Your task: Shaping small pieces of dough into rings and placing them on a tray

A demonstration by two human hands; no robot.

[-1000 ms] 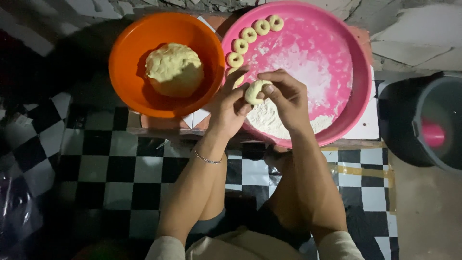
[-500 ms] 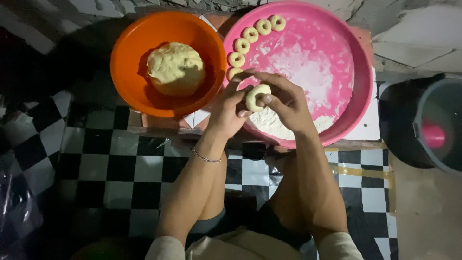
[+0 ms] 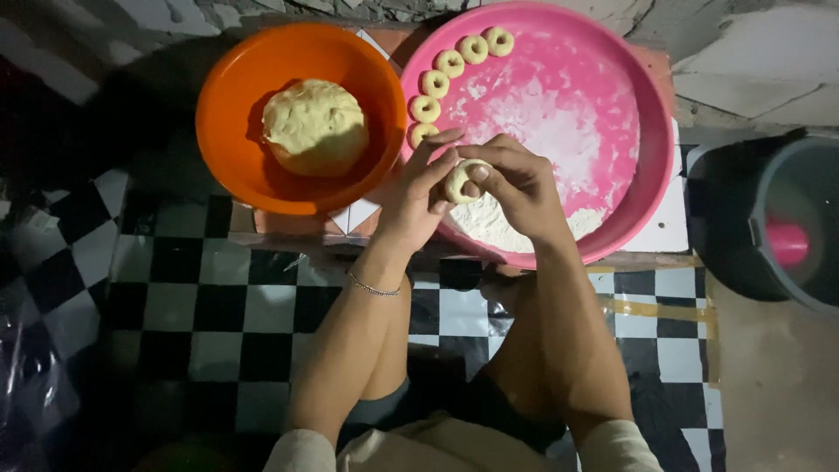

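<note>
Both hands edged slightly toward the tray's near rim | left hand [image 3: 418, 194] and right hand [image 3: 517, 182] pinch dough ring [image 3: 459, 180] over floured pink tray [image 3: 651, 166] | five rings [image 3: 449, 63] lined up | big dough lump [image 3: 315, 127] left in orange bowl [image 3: 229, 157]

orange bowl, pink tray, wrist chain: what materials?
Orange bowl: likely plastic, smooth with a soft sheen and even colour. Pink tray: likely plastic too, glossy rim, base dusted with white flour. Wrist chain: looks like thin silvery metal, tiny glinting links.
</note>
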